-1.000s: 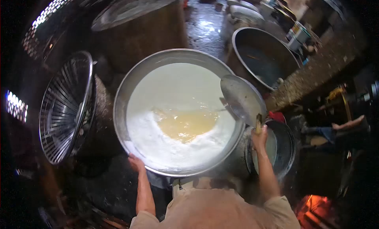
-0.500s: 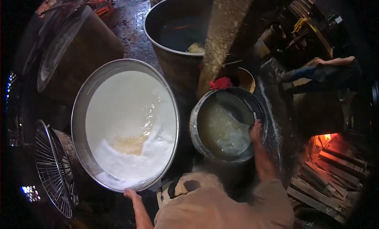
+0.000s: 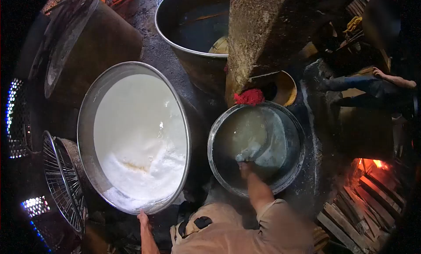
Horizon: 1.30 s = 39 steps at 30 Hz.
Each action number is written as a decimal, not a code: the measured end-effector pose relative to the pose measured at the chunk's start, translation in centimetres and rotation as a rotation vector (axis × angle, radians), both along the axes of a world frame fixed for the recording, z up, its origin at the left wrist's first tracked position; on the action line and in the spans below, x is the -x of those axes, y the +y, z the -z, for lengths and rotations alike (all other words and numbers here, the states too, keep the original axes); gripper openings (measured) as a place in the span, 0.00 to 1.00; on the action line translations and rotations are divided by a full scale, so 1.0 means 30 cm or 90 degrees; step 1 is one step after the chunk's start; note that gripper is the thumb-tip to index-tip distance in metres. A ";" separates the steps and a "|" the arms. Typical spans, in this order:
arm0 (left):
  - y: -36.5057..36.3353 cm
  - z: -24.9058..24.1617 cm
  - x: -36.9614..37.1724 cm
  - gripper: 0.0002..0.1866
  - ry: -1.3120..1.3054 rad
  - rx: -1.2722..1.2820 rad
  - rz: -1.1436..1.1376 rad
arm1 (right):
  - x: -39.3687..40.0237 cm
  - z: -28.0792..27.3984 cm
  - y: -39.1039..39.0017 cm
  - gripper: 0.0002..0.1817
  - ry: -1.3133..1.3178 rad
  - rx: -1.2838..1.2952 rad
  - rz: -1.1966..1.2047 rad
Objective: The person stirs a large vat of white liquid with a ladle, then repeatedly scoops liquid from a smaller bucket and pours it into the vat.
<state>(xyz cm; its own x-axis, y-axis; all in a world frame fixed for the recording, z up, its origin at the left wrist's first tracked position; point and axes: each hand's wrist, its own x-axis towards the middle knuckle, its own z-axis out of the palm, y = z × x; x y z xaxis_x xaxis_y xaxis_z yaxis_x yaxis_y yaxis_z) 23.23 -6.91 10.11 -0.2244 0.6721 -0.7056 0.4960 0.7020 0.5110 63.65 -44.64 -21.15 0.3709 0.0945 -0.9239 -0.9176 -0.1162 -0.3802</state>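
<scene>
Metal basin (image 3: 87,135) of white liquid stands to our left, our left grip (image 3: 143,220) touching its near rim, how closed we cannot tell. Our right grip (image 3: 245,167) is inside the smaller pot (image 3: 212,144), its hold hidden. A narrow gap parts the vessels; beyond, a rough pillar (image 3: 258,26) crowds the pot.

The left hand (image 3: 142,217) touches a vat (image 3: 86,135); the right hand (image 3: 247,167) is inside a pot (image 3: 295,146).

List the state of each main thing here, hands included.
Pan: part-filled, white liquid, frothy near side
Pot: part-filled, cloudy liquid
Vat: uncovered
Red cloth: bunched at pot's rim
Basket: tilted
Fire: lit
Firewood: piled by fire
Left hand: at pan's rim
Right hand: inside pot, grip unclear
</scene>
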 end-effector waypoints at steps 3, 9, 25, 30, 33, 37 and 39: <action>0.059 0.118 0.159 0.29 0.058 -0.034 0.109 | -0.045 -0.184 0.030 0.11 0.093 0.031 -0.113; 0.047 0.223 0.211 0.35 0.261 -0.109 0.117 | -0.043 0.046 -0.129 0.08 0.080 -0.174 -0.120; -0.056 -0.031 -0.081 0.39 0.058 -0.193 -0.059 | -0.360 -0.979 -0.363 0.13 -0.165 -0.034 -0.521; 0.087 -0.079 -0.040 0.37 0.041 -0.232 -0.234 | -0.366 -1.207 -0.399 0.10 -0.190 0.063 -0.601; 0.248 -0.005 0.065 0.36 0.030 -0.289 -0.235 | -0.352 -1.255 -0.396 0.06 0.049 -0.046 -0.324; 0.426 -0.001 0.113 0.33 -0.005 -0.379 -0.183 | -0.258 -1.510 -0.172 0.04 -0.022 0.081 -0.424; 0.498 0.036 0.161 0.33 0.053 -0.386 -0.182 | -0.218 -1.564 -0.078 0.03 0.030 0.088 -0.409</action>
